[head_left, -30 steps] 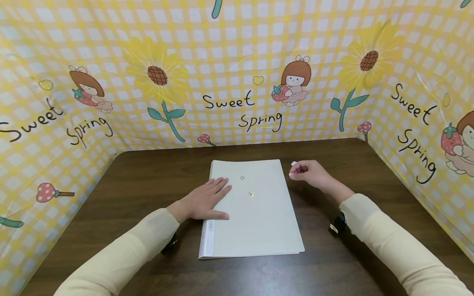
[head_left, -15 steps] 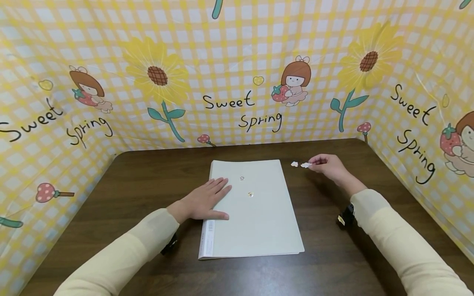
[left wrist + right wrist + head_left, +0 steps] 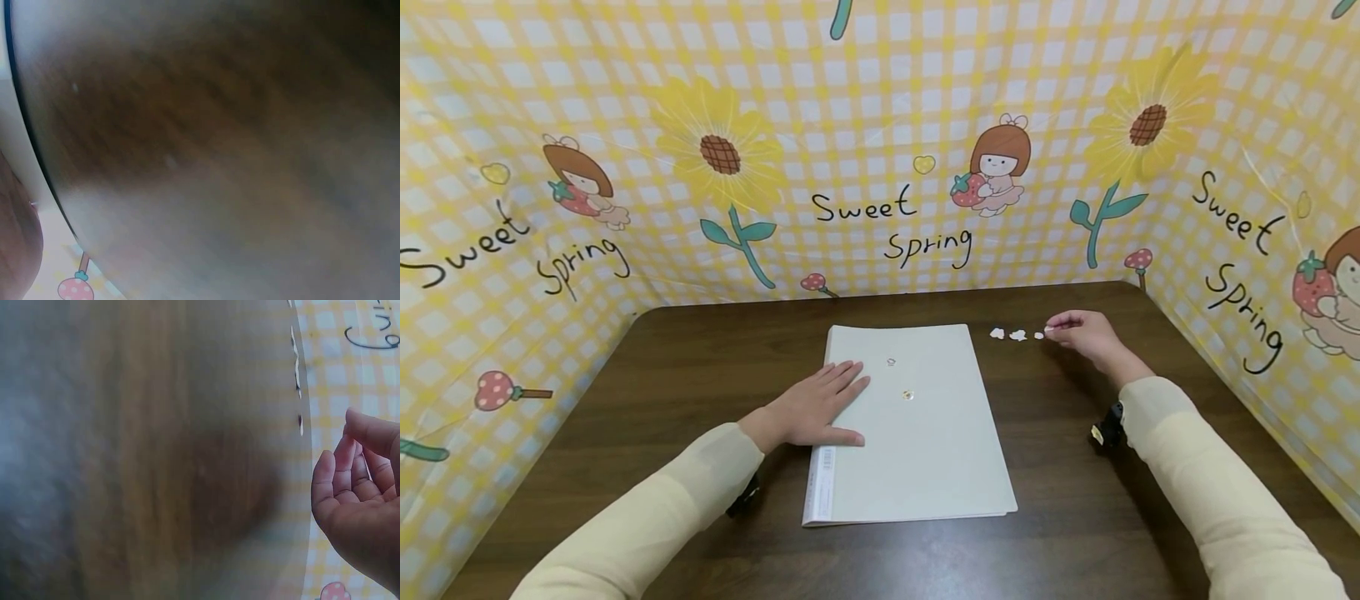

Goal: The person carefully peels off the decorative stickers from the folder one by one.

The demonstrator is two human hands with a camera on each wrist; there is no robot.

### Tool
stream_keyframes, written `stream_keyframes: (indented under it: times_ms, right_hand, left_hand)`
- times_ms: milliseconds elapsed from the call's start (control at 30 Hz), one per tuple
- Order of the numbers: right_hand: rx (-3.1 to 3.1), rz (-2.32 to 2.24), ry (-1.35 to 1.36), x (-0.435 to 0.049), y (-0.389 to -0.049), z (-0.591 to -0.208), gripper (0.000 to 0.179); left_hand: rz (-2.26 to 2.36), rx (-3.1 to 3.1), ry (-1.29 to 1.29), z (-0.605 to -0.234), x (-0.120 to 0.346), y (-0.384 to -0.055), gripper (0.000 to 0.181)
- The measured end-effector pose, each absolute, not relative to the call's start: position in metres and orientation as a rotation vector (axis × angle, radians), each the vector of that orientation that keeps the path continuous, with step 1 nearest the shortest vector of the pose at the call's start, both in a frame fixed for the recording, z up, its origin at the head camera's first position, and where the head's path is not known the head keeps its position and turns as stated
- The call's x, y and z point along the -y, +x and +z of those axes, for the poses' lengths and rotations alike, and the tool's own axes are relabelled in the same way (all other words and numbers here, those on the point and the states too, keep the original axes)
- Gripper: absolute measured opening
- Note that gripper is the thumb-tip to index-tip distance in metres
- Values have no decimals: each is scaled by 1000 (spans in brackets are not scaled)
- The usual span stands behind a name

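Observation:
My left hand [image 3: 820, 404] lies flat with fingers spread on the left part of a white folder [image 3: 925, 467], which rests closed on the table. Two small stickers [image 3: 907, 395] show on its cover, one heart-shaped and one with gold colouring. To the right of the folder, my right hand [image 3: 1086, 337] pinches a small white paper piece at its thumb and index fingertips. A row of small white paper pieces [image 3: 1018, 336] lies just left of those fingertips. In the right wrist view, the right hand [image 3: 359, 475] has thumb and index tips together, the other fingers curved.
The dark wooden table [image 3: 722, 533] is enclosed at the back and sides by a yellow checked cloth [image 3: 865, 100] with printed flowers and lettering. A black wrist camera [image 3: 1107, 427] is strapped under the right wrist.
My right hand has moved rightward from beside the folder's upper edge, leaving a row of white paper pieces on the table. The left hand has stayed on the folder.

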State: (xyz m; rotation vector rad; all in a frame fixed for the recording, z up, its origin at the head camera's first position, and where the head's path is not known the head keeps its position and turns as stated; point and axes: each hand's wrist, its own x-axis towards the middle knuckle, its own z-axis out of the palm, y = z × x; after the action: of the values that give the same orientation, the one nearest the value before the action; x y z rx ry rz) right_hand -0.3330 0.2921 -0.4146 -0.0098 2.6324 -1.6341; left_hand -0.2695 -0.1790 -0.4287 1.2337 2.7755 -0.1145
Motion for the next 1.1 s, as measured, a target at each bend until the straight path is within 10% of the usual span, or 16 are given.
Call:
stream_keyframes:
  times_ms: [1100]
  right_hand:
    - [-2790,-1351,-46,-305,-348,-426,25]
  left_hand:
    - [-130,-2771,1210,-430,178,-271,102]
